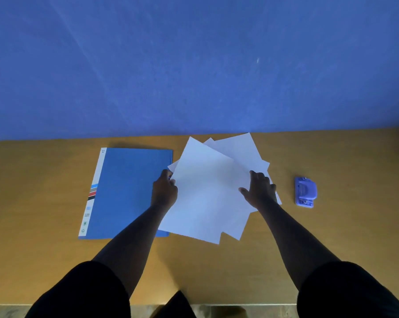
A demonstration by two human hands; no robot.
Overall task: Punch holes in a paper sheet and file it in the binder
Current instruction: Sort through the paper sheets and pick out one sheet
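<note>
Head view of a wooden table (331, 237) set against a blue wall (193, 65). Between the two hands lies a loose, fanned pile of white paper sheets (207, 203), the sheets turned at different angles and overlapping one another. The left hand (165, 190) is at the pile's left edge, fingers curled around the border of the top sheet, apparently pinching it; the underside of the grip is hidden. The right hand (260, 189) rests palm down on the right part of the pile, fingers spread and open, pressing the sheets flat against the table. Just outside the left hand, and partly under it and under the left corners of the sheets, lies a closed blue binder (127, 193) with a white spine strip on its far-left side. Outside the right hand, apart from the pile and untouched, sits a small purple hole punch (305, 192). Both forearms reach forward from black short sleeves (345, 292).
</note>
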